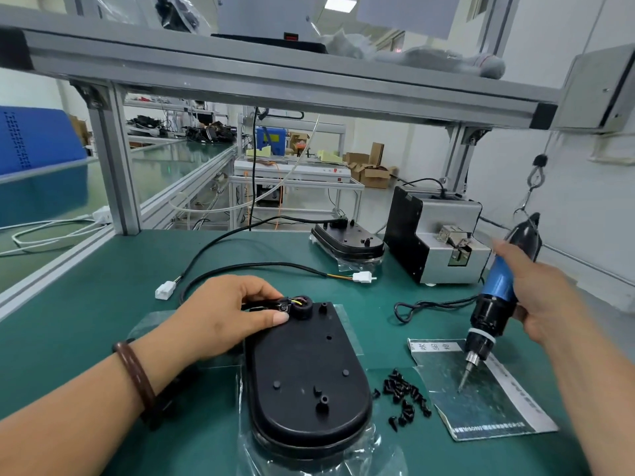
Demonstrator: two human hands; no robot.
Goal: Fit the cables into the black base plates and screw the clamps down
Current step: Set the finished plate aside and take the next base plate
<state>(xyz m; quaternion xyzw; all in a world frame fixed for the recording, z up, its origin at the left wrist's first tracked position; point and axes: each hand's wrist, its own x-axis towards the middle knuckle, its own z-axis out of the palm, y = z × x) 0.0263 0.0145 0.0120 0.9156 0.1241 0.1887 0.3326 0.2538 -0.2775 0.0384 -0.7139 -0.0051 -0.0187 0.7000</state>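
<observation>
A black oval base plate point(305, 379) lies on clear plastic in front of me. My left hand point(226, 314) pinches a small black clamp point(283, 306) against the cable end at the plate's round collar point(304, 308), where coloured wires show. The black cable point(247, 267) loops back to a white connector point(364, 277). My right hand point(539, 290) grips a blue and black electric screwdriver point(494, 304), its bit tip down on a grey sheet point(481, 393) to the right of the plate. Several black screws point(403, 395) lie between plate and sheet.
A second black base plate point(347, 240) with its cable sits at the back of the green mat. A grey screw feeder box point(436, 249) stands at the back right. Another white connector point(165, 290) lies at left. An aluminium frame shelf point(275, 73) runs overhead.
</observation>
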